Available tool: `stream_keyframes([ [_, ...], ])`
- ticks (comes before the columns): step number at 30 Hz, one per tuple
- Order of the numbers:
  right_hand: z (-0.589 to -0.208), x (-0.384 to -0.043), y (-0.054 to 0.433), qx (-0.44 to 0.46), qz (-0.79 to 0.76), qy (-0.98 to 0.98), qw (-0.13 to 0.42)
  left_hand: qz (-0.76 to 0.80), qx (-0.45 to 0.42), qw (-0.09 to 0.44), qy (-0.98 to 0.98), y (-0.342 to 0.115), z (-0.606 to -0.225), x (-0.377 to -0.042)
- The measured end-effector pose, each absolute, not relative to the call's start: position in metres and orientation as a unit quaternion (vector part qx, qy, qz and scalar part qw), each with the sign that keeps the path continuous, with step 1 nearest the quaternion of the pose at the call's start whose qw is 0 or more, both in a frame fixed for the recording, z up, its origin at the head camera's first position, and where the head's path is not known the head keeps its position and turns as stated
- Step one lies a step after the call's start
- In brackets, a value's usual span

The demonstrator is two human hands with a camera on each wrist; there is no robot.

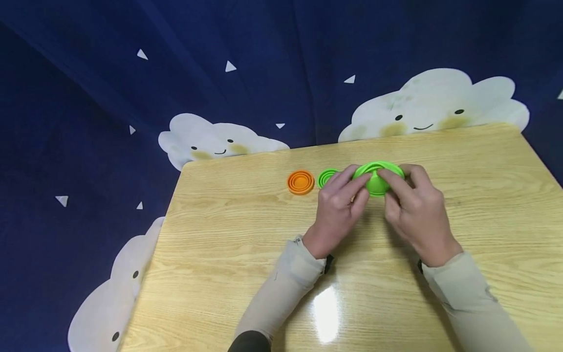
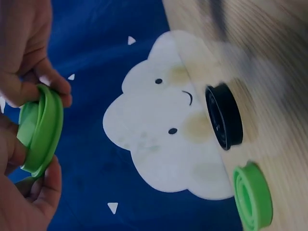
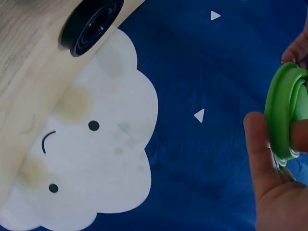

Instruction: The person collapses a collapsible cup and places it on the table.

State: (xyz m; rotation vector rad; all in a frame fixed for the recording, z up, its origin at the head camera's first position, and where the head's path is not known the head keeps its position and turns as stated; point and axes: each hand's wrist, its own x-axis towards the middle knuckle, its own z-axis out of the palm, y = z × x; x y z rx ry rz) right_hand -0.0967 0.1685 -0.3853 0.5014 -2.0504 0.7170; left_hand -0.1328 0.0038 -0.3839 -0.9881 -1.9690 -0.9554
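Note:
Both hands hold a large green collapsible cup (image 1: 377,177) just above the wooden table (image 1: 246,230), tilted on its side. My left hand (image 1: 352,188) pinches its left rim and my right hand (image 1: 398,188) grips its right rim. The left wrist view shows the cup (image 2: 43,129) edge-on, with fingers (image 2: 36,91) around it. In the right wrist view the cup (image 3: 285,115) has a thumb (image 3: 262,154) pressed against its rim. The cup's ribbed rings look folded nearly flat.
An orange collapsed cup (image 1: 301,182) and a small green collapsed cup (image 1: 326,177) lie on the table left of the hands. A black ringed disc (image 2: 224,117) sits near the table's far edge beside the small green one (image 2: 252,196). Dark blue cloud-print cloth (image 1: 88,146) surrounds the table.

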Motion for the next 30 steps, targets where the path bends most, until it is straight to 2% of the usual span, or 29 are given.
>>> stream_keyframes([
  [4,-0.380,-0.093,0.172,0.187,0.345,-0.833,0.391,-0.437,-0.357,0.315,-0.763,0.003,-0.382,-0.132],
  [11,-0.365,-0.086,0.186,0.131,0.575,-0.782,0.201,-0.701,-0.252,0.096,-0.660,0.000,-0.377,-0.131],
  [14,-0.363,-0.087,0.192,0.121,0.647,-0.737,0.152,-0.751,-0.209,0.056,-0.624,0.000,-0.375,-0.131],
  [18,-0.365,-0.089,0.195,0.097,0.639,-0.751,0.138,-0.755,-0.187,0.049,-0.626,0.001,-0.375,-0.133],
  [30,-0.367,-0.091,0.196,0.086,0.594,-0.783,0.164,-0.751,-0.152,0.019,-0.643,0.002,-0.373,-0.132],
])
